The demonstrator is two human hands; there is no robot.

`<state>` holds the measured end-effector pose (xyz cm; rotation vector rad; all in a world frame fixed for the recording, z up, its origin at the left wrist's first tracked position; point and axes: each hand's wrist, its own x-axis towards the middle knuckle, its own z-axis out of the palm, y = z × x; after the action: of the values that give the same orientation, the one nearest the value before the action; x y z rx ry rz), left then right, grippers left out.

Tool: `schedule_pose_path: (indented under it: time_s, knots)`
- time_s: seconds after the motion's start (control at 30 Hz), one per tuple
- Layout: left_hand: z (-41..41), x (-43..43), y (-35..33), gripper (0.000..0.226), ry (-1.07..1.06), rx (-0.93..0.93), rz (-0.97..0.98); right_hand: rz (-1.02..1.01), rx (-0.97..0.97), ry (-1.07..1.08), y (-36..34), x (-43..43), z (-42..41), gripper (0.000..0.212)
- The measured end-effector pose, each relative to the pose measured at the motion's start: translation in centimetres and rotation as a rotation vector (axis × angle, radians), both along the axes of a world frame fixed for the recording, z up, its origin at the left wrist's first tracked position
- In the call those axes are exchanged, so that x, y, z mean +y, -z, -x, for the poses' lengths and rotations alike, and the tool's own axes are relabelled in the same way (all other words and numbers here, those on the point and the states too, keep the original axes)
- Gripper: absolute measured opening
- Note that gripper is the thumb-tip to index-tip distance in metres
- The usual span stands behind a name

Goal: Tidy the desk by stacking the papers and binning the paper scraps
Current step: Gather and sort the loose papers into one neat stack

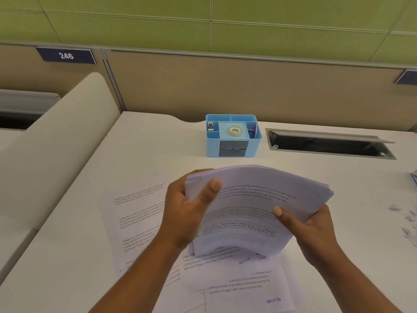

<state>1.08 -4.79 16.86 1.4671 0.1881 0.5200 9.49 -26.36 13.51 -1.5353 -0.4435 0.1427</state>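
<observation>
**Sheaf held in both hands, loose pages underneath**

The person holds a thick stack of printed papers [255, 199] just above the desk [158, 154], one hand at each side. The left hand [182, 213] grips the stack's left edge, thumb pressed on the top page and fingers curled behind. The right hand [316, 229] clamps the right edge the same way, thumb on top and fingers beneath.

The stack bows upward in the middle, and its near edge dips towards the loose sheets [248, 285] lying underneath. I cannot tell whether it touches them. To me that two-sided hold looks meant to square the edges before the pile is set down.

More printed pages [140, 222] lie fanned out to the left, so the gathering looks only partly done. The paper scraps [406, 222] sit well apart at the desk's right edge, untouched, and I see no bin.

A blue desk organiser [232, 150] with a tape roll [234, 131] stands behind the stack, beside an open cable hatch [327, 145].
</observation>
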Motion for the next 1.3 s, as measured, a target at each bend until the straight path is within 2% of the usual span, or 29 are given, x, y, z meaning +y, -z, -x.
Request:
schedule_pose_path:
  time_s: [0.07,0.13,0.3,0.37,0.43,0.5,0.6,0.7,0.83,0.87,0.93,1.0,1.1,1.17,1.23,1.3]
  knots:
    - [-0.2,0.1,-0.7,0.048,0.008,-0.003,-0.028,0.007,-0.036,-0.004,-0.4,-0.2,0.0,0.038]
    - [-0.4,0.2,-0.9,0.037,-0.007,0.031,-0.059,0.008,-0.051,-0.001,-0.7,-0.3,0.1,0.038]
    - [-0.3,0.6,0.2,0.035,0.035,-0.037,-0.060,-0.015,0.054,-0.033,0.5,-0.7,0.0,0.042]
    - [-0.4,0.7,2.3,0.035,0.040,0.050,-0.057,-0.020,0.133,-0.113,2.0,-0.9,0.0,0.049]
    - [-0.4,0.4,5.0,0.023,0.035,0.184,-0.041,-0.003,0.278,-0.201,4.4,-1.0,0.5,0.057]
    - [-0.2,0.0,7.2,0.023,0.048,0.222,-0.037,0.121,0.376,-0.205,6.9,-1.1,1.5,0.057]
    - [-0.4,0.4,8.6,0.023,0.079,0.229,0.004,0.315,0.381,-0.111,9.7,-1.3,2.6,0.046]
    - [-0.9,0.7,8.8,0.020,0.105,0.229,-0.041,0.314,0.346,0.008,10.0,-0.9,2.7,0.020]
    - [-1.0,1.0,9.2,0.014,0.062,0.265,-0.079,0.345,0.281,0.152,9.4,-0.6,1.9,0.005]
    - [-0.8,1.1,9.5,0.019,0.000,0.274,-0.112,0.342,0.273,0.152,9.2,-0.7,1.6,0.003]
    - [-0.2,0.9,10.8,0.048,-0.207,0.380,-0.250,0.351,0.253,0.135,8.7,-0.9,1.0,0.004]
    - [1.0,0.6,12.9,0.075,-0.356,0.658,-0.471,0.348,0.253,0.170,8.5,-1.3,0.6,0.005]
    - [3.1,0.6,16.9,0.091,-0.231,0.972,-0.722,0.285,0.294,0.258,8.4,-2.0,0.1,0.008]
    - [4.0,1.1,19.0,0.093,-0.142,1.011,-0.864,0.243,0.323,0.295,8.4,-2.4,0.0,0.015]
    - [4.1,2.1,19.9,0.093,-0.111,0.939,-1.040,0.202,0.343,0.328,8.3,-2.7,-0.2,0.015]
    - [3.7,3.3,19.8,0.094,-0.074,0.858,-1.112,0.170,0.339,0.346,8.2,-3.0,-0.3,0.015]
